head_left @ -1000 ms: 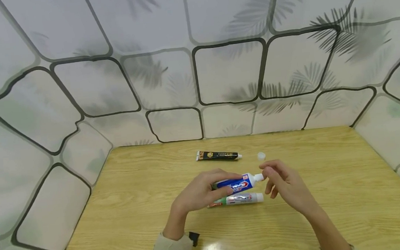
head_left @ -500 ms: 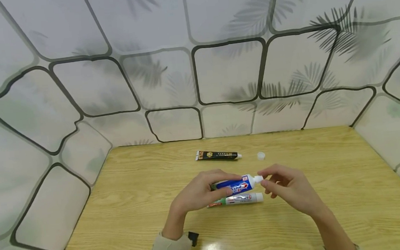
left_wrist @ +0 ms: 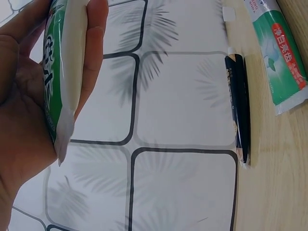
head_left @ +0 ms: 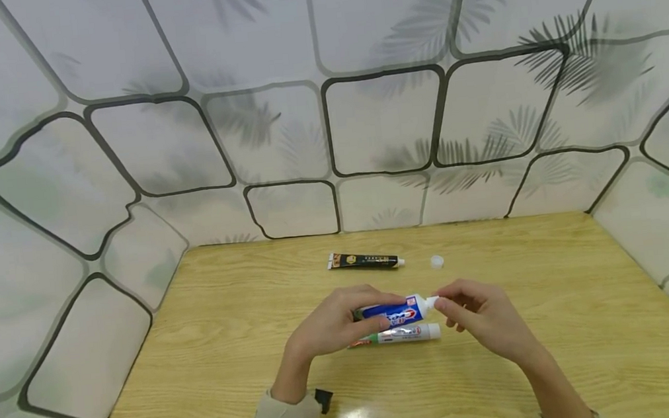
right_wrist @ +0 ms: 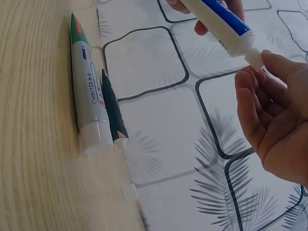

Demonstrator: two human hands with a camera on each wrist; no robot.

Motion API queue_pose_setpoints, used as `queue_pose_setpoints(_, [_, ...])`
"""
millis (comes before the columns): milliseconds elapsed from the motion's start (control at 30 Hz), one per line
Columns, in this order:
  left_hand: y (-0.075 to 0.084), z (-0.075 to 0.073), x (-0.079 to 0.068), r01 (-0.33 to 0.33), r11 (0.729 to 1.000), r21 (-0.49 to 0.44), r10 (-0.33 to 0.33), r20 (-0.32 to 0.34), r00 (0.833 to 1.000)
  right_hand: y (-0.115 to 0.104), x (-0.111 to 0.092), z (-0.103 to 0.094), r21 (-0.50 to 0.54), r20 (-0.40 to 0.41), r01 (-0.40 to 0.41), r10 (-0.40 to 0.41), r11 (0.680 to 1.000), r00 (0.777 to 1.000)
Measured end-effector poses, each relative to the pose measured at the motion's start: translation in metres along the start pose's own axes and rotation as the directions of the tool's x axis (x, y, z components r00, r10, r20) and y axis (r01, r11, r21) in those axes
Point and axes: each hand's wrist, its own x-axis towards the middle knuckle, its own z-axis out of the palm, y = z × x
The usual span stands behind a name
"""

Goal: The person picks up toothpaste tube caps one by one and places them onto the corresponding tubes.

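Note:
My left hand grips a blue, white and green toothpaste tube and holds it above the table. In the left wrist view the tube's green rear part lies between thumb and fingers. The thumb and fingertips of my right hand pinch the white cap at the tube's neck. Just in front of the held tube, a silver and green toothpaste tube lies on the table with its white cap on. Part of its green end is hidden by my left hand.
A black toothpaste tube lies farther back on the wooden table. Right of its nozzle sits a loose, whitish translucent cap. A patterned wall covering rises behind the table and along both sides.
My right hand's fingers have gone from loosely spread beside the nozzle to pinching the cap. The held tube has dipped slightly, and my left hand keeps its grip.

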Motion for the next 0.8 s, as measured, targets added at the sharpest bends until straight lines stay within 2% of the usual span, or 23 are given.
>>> queue_pose_setpoints(167, [0.001, 0.002, 0.000, -0.021, 1.000, 0.012, 0.021, 0.003, 1.000, 0.002, 0.000, 0.001, -0.022, 0.005, -0.022, 0.022, 1.000, 1.000])
queue_pose_setpoints(467, [0.001, 0.003, 0.001, -0.070, 0.997, 0.028, 0.070, 0.008, 0.998, 0.002, 0.001, 0.008, 0.013, 0.016, -0.029, 0.029, 0.999, 0.999])
queue_pose_setpoints(667, [0.002, 0.002, 0.000, -0.059, 0.998, 0.027, 0.059, 0.005, 0.998, 0.000, 0.000, 0.004, 0.017, 0.070, -0.059, 0.057, 0.998, 0.996])
queue_pose_setpoints(800, [0.002, 0.001, 0.000, -0.041, 0.999, 0.025, 0.040, 0.009, 0.999, 0.001, -0.001, -0.003, 0.003, 0.063, -0.072, 0.072, 0.997, 0.995])
